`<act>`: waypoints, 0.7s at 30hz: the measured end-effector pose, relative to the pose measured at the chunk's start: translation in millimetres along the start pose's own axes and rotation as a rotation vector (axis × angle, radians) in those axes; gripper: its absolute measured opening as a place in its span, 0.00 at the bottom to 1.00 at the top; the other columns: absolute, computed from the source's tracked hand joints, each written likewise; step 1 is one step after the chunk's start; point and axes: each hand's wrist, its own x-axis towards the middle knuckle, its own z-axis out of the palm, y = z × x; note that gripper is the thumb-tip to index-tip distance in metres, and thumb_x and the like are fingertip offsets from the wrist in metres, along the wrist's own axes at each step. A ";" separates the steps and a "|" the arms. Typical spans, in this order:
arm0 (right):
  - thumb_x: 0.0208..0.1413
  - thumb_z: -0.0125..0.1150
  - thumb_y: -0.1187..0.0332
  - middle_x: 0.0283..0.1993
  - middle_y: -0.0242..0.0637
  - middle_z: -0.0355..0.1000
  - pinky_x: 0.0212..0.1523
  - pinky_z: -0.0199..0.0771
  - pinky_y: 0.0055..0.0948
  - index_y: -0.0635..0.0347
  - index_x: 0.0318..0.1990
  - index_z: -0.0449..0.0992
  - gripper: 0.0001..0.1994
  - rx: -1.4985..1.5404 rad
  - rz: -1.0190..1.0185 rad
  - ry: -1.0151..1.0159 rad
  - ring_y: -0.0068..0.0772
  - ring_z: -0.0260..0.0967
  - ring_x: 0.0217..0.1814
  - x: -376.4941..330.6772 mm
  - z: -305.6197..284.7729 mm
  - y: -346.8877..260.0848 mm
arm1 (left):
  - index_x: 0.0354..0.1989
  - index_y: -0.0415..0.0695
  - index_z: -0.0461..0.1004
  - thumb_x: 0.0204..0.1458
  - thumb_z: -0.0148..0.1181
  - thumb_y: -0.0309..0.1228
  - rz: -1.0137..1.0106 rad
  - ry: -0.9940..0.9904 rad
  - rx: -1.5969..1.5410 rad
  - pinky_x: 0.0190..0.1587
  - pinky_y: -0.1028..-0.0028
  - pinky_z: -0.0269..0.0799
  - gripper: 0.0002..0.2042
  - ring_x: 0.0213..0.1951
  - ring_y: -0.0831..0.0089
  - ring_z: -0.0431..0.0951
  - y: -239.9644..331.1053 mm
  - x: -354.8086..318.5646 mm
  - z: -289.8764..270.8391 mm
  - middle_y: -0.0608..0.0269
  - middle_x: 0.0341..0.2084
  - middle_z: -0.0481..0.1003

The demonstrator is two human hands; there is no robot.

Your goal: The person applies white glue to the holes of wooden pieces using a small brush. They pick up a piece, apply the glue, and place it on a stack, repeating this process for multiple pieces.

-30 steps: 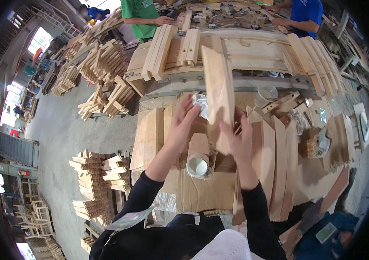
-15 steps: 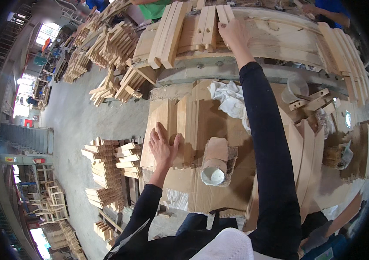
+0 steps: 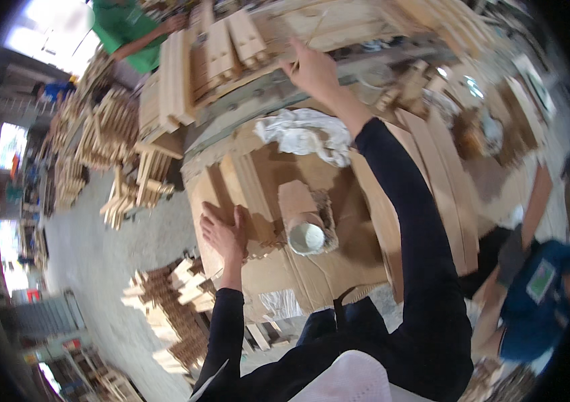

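My left hand (image 3: 226,236) lies with fingers spread on flat pale wooden pieces (image 3: 236,194) on the cardboard-covered bench. My right hand (image 3: 313,72) is raised over the near edge of the far work table, thumb and index finger apart and nothing between them. Left of it, a pair of wooden slats with holes (image 3: 247,39) lies beside a similar pair (image 3: 222,52). Between my arms, a white-filled cup (image 3: 306,238) sits tilted against a wooden block (image 3: 294,198). Beyond it is a crumpled white cloth (image 3: 303,134).
Long curved boards (image 3: 442,181) lie right of my right forearm. Stacked wooden parts (image 3: 171,315) stand on the floor to the left. A person in green (image 3: 127,33) is at the far left, and a person in blue (image 3: 541,298) is close on the right.
My right hand has come off the slats and drawn back toward me. My left hand stays on the wooden pieces. The whole view has turned, with more of the right side showing.
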 end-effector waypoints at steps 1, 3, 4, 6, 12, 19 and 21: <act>0.54 0.60 0.54 0.36 0.51 0.75 0.38 0.74 0.46 0.59 0.60 0.65 0.29 -0.019 -0.001 -0.068 0.52 0.74 0.39 -24.1 -24.6 -3.4 | 0.70 0.42 0.46 0.51 0.55 0.58 -0.005 0.013 0.008 0.62 0.55 0.52 0.45 0.61 0.46 0.58 -1.7 -0.4 -1.9 0.39 0.59 0.58; 0.54 0.61 0.59 0.38 0.51 0.75 0.38 0.73 0.46 0.58 0.60 0.65 0.27 -0.066 -0.003 -0.110 0.50 0.74 0.41 -80.8 -53.9 13.5 | 0.69 0.42 0.46 0.52 0.54 0.59 0.011 0.025 -0.003 0.61 0.54 0.53 0.45 0.61 0.46 0.59 -4.5 5.9 3.1 0.39 0.59 0.59; 0.53 0.62 0.61 0.41 0.51 0.75 0.39 0.74 0.45 0.57 0.60 0.65 0.27 -0.091 -0.019 -0.084 0.50 0.74 0.41 -113.1 -69.4 20.6 | 0.69 0.42 0.46 0.52 0.54 0.59 0.020 0.038 -0.002 0.61 0.53 0.54 0.44 0.61 0.46 0.59 -4.9 6.4 5.7 0.40 0.59 0.59; 0.52 0.62 0.64 0.50 0.49 0.73 0.43 0.74 0.44 0.57 0.60 0.66 0.27 -0.181 -0.017 -0.114 0.50 0.73 0.44 -175.0 -100.3 36.8 | 0.69 0.42 0.47 0.52 0.53 0.59 0.047 0.073 0.003 0.60 0.52 0.55 0.44 0.61 0.47 0.59 -2.6 4.9 10.6 0.40 0.58 0.59; 0.51 0.60 0.67 0.66 0.44 0.61 0.67 0.55 0.42 0.60 0.59 0.66 0.26 -0.414 -0.037 -0.276 0.45 0.56 0.68 -307.6 -162.3 52.2 | 0.69 0.42 0.48 0.51 0.53 0.60 0.003 0.019 0.066 0.56 0.53 0.59 0.44 0.59 0.50 0.62 -8.0 9.9 14.5 0.43 0.58 0.61; 0.46 0.65 0.67 0.71 0.42 0.51 0.73 0.44 0.40 0.56 0.63 0.62 0.34 -0.365 -0.104 -0.231 0.43 0.46 0.74 -344.0 -164.9 67.6 | 0.70 0.43 0.46 0.51 0.53 0.61 0.000 0.013 0.088 0.53 0.54 0.62 0.45 0.58 0.52 0.63 -3.4 10.8 11.7 0.44 0.58 0.61; 0.46 0.65 0.66 0.72 0.42 0.50 0.73 0.43 0.40 0.56 0.64 0.61 0.35 -0.341 -0.073 -0.246 0.42 0.45 0.75 -340.8 -167.9 64.9 | 0.69 0.43 0.47 0.51 0.51 0.62 -0.001 0.035 0.108 0.51 0.55 0.63 0.45 0.56 0.54 0.65 -4.1 12.3 13.3 0.46 0.55 0.63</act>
